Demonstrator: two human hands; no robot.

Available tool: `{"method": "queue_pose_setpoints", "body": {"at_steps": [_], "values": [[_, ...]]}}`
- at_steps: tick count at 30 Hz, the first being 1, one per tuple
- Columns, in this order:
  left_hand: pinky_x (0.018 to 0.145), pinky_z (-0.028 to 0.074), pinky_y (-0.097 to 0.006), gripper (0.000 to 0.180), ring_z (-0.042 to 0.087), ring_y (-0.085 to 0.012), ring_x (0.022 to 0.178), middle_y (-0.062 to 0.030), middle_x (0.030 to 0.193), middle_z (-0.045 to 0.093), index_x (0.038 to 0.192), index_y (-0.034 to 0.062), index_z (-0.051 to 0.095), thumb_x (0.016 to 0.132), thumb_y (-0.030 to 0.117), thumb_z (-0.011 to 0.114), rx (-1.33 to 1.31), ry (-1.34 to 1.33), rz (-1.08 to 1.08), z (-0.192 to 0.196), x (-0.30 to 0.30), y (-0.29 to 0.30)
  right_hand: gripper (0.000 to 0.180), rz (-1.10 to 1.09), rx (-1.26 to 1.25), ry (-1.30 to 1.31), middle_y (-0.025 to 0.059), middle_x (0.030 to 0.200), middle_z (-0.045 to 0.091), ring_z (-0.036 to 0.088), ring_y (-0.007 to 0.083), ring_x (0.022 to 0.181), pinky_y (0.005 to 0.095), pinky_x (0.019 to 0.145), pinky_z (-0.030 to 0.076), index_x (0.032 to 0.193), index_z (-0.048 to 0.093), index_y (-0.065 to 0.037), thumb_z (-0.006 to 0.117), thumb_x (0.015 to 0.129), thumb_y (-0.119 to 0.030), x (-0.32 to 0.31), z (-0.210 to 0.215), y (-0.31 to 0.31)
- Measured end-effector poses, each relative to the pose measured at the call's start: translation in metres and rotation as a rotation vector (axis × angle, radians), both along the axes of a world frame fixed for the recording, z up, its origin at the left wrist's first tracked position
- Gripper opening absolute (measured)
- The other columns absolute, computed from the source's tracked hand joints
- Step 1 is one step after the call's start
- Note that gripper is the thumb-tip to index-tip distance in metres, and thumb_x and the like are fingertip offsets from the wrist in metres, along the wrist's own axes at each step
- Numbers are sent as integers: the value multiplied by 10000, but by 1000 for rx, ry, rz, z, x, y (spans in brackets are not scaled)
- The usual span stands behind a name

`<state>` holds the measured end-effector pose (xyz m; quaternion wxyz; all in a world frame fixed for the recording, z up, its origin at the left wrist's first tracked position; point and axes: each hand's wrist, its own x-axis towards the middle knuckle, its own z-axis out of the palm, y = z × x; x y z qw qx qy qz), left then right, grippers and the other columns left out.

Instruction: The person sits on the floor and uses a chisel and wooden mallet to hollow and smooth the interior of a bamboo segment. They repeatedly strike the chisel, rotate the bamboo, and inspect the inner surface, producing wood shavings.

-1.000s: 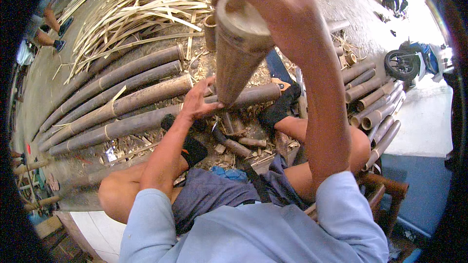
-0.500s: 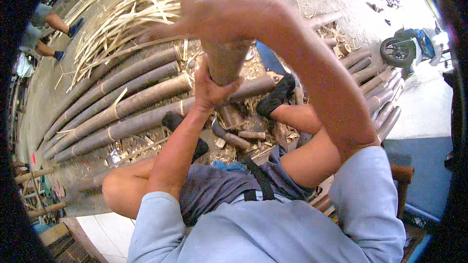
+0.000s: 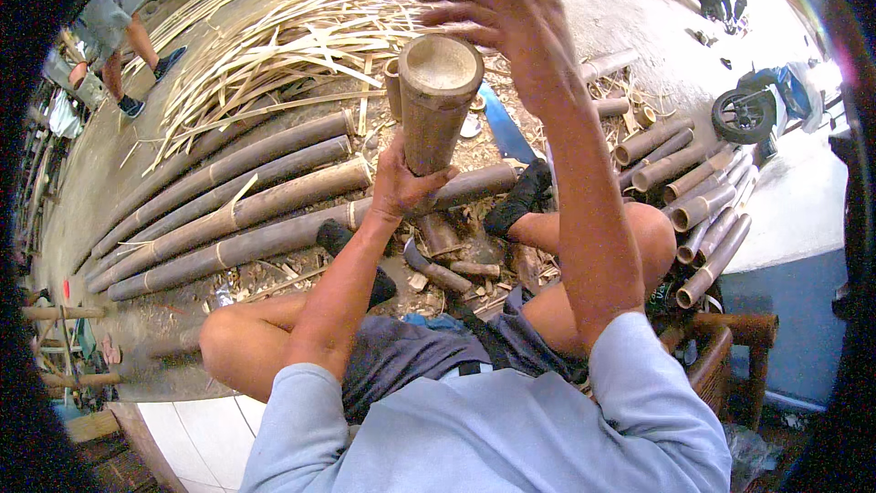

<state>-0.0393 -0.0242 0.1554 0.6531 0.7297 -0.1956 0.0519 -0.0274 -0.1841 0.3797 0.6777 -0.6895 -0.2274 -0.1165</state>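
My left hand point(image 3: 408, 181) grips the lower part of a thick bamboo section point(image 3: 436, 119), held upright in front of me. Its pale round upper end faces up, closed across or only shallowly hollow. Above it and to its right, my right hand point(image 3: 520, 23) is raised off the bamboo with fingers spread, slightly blurred and holding nothing. A second short bamboo piece point(image 3: 392, 89) shows just behind the held section. On the ground between my legs lies a curved-blade knife point(image 3: 443, 272) with a thick handle.
Long bamboo poles point(image 3: 246, 210) lie to the left, with a heap of split bamboo strips point(image 3: 292, 50) beyond. Cut bamboo tubes point(image 3: 693, 201) are stacked at right. A flat blue blade-like piece point(image 3: 505, 123) lies ahead among shavings. A person point(image 3: 119, 27) stands far left; a wheel point(image 3: 744, 116) is far right.
My right hand has come off the bamboo's top and moved up and right, fingers opening. My left hand keeps its hold. The far person's legs appear farther right in the view.
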Motion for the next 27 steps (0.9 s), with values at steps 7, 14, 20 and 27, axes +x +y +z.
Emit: {"method": "queue_pose_setpoints", "body": {"at_steps": [7, 14, 20, 27], "values": [[941, 523, -383, 848, 673, -234, 1038, -76, 1125, 710, 1288, 25, 588, 657, 480, 926, -220, -30, -11, -44, 8, 4, 563, -157, -60, -203, 139, 1077, 715, 677, 187, 954, 329, 895, 524, 1202, 658, -1, 601, 962, -507, -16, -50, 59], [949, 528, -387, 868, 678, -229, 1065, -114, 1136, 718, 1302, 19, 553, 648, 440, 939, 19, -30, 61, -30, 8, -6, 370, -233, 8, -139, 80, 917, 716, 657, 117, 885, 268, 783, 530, 1188, 665, -3, 592, 998, -312, -9, -46, 31], [993, 513, -381, 917, 651, -223, 1130, -135, 1227, 687, 1364, 10, 517, 655, 407, 941, -92, -56, 139, -26, 4, -10, 330, -352, 35, -48, 171, 889, 727, 714, 319, 818, 409, 782, 571, 1113, 707, -64, 689, 904, -319, -9, -34, 57], [949, 531, -385, 863, 680, -230, 1063, -139, 1143, 714, 1269, -11, 581, 600, 389, 954, -229, 0, 14, -3, 18, 8, 391, 148, 374, 241, 116, 993, 727, 704, 200, 851, 371, 798, 558, 1016, 726, -22, 602, 966, -389, 30, -12, 62]]}}
